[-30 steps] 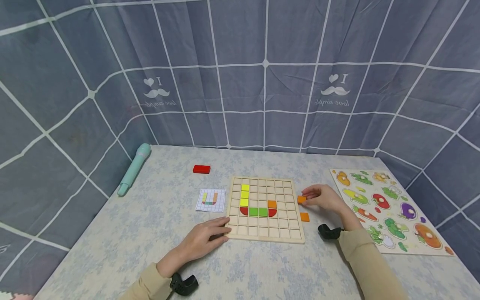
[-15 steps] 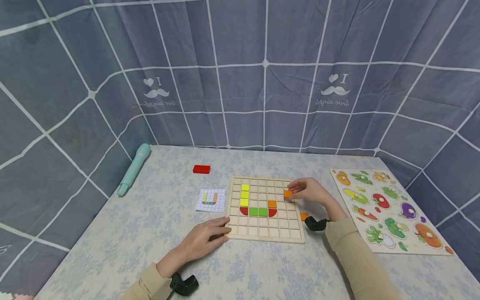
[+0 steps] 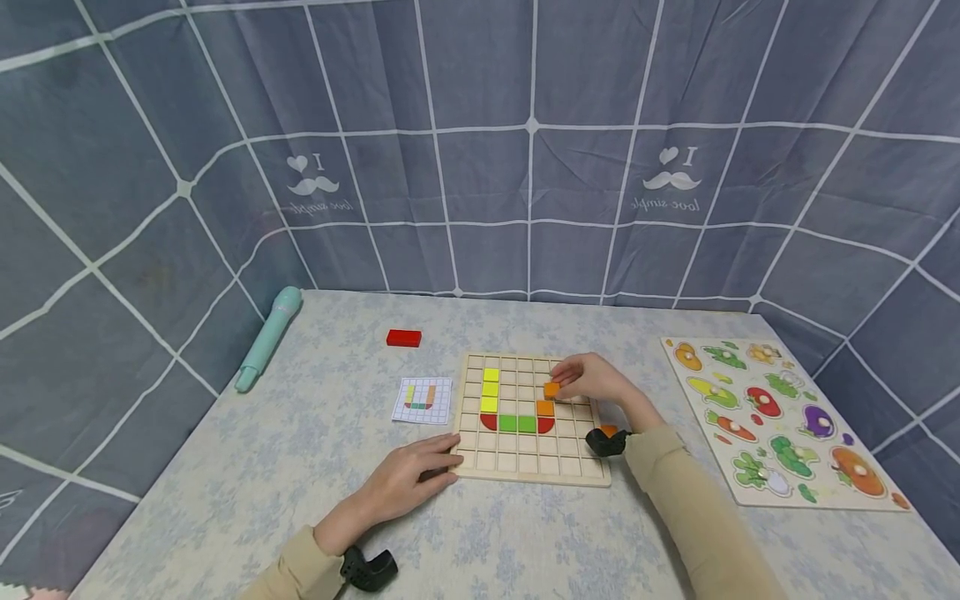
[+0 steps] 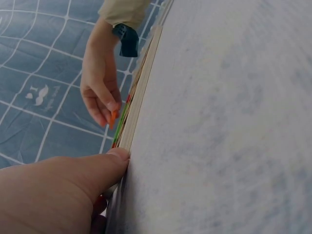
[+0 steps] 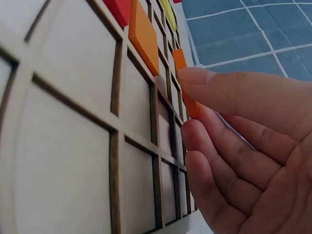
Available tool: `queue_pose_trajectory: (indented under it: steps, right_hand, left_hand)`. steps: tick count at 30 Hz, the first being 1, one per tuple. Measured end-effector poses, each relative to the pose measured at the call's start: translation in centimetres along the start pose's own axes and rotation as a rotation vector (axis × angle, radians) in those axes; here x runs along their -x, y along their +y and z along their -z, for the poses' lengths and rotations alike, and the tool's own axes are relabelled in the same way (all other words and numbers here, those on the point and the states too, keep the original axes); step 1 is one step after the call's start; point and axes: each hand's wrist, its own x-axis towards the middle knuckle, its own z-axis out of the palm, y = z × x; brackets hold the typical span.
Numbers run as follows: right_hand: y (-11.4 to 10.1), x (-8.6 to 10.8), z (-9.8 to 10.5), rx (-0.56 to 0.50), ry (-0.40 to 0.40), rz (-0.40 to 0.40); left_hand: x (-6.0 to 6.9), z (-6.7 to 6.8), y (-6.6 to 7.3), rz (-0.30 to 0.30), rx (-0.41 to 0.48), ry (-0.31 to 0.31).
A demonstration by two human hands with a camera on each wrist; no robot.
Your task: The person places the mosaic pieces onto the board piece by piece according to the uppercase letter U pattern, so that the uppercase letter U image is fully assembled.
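Observation:
A wooden grid board lies on the table, bearing yellow, red, green and orange tiles in a U shape. My right hand pinches an orange square tile between thumb and fingers. That tile is tilted just above the board, beyond the orange tile set in the grid. In the right wrist view the thumb lies along the pinched tile. My left hand rests at the board's lower left corner, its fingertips touching the edge. In the left wrist view its thumb presses the board's side.
A printed pattern card lies left of the board, with a red block behind it. Another orange tile is partly hidden by the right wrist's black band. A vegetable puzzle board lies right; a teal microphone-shaped object lies far left.
My right hand has carried the orange tile leftward from beside the board to over the grid, above the set orange tile. The left hand has stayed in place.

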Motion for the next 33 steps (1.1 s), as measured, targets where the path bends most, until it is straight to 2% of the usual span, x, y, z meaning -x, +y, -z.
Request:
queue_pose_trajectory:
  steps: [8, 25, 29, 33]
  right_hand:
    - [0.1, -0.7, -0.7, 0.025, -0.034, 0.016]
    - [-0.2, -0.7, -1.1, 0.063, -0.019, 0.012]
    - [-0.1, -0.1, -0.5, 0.079, 0.009, -0.015]
    - [-0.2, 0.9, 0.3, 0.122, 0.070, -0.013]
  left_hand:
    - [0.0, 0.0, 0.0, -0.013, -0.020, 0.005]
    - [0.0, 0.0, 0.2, 0.002, -0.026, 0.003]
    - [0.0, 0.0, 0.1, 0.002, -0.024, 0.000]
    - [0.0, 0.0, 0.1, 0.006, -0.024, -0.001]
